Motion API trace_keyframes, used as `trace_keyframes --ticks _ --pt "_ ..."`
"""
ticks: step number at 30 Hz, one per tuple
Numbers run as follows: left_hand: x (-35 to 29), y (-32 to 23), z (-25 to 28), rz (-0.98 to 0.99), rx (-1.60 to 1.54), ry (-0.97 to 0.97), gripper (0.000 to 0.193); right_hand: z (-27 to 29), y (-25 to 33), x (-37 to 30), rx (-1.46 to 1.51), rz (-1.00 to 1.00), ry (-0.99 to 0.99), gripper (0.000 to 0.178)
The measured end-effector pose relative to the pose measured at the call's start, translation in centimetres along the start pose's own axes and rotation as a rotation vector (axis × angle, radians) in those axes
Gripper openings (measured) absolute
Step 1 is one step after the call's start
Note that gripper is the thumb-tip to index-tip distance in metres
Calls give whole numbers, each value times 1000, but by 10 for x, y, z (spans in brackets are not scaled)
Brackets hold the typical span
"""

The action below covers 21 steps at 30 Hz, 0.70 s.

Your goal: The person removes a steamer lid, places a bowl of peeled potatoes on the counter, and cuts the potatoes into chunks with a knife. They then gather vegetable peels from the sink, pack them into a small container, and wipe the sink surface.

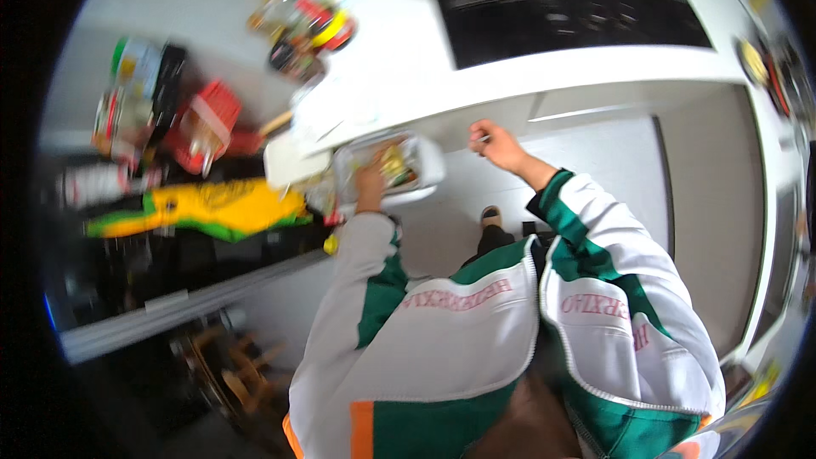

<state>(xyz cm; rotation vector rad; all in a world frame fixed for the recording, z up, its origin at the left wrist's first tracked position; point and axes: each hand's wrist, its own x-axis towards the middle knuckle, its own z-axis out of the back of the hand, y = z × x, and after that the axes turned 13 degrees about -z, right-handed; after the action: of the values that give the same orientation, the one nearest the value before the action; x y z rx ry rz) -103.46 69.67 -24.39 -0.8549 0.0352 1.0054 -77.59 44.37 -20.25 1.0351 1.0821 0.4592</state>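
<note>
The white tray, a shallow rounded dish with scraps of yellow and reddish food in it, sits just off the near edge of the white table, held out over the floor. The left hand clasps its near-left rim, fingers curled over the lip and partly inside the dish. The picture is blurred, so what the food is cannot be told.

To the right of the tray, and apart from it, the right hand is raised against the front edge of the table, fingers pinched around something small and pale; what it is cannot be told. Both forearms wear a white jacket with green panels, which fills the near part of the view. Between the arms, lower down, a dark slipper shows on the pale floor.

Just left of the tray a flat white board juts from the table's corner. Farther left lies a yellow and green cloth, draped over dark things, with a red basket and some packets beyond it. On the far left of the table stands a cluster of jars and bottles with coloured lids. On the far right part of the table is a black hob.
</note>
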Motion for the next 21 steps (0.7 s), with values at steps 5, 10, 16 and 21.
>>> trace_keyframes --ticks 5,10,16,21 --pt "-25 -54 7 -383 961 15 38 106 -54 -40 213 -48 -109 24" --pt "-19 -122 -43 -37 -696 -388 87 248 -131 -131 609 -173 -388 18" --pt "15 -236 -166 23 -533 -270 18 391 -234 -299 915 -158 -771 16" --pt "-11 -400 -354 -113 -549 155 15 447 -307 -422 1074 -164 -1045 16"
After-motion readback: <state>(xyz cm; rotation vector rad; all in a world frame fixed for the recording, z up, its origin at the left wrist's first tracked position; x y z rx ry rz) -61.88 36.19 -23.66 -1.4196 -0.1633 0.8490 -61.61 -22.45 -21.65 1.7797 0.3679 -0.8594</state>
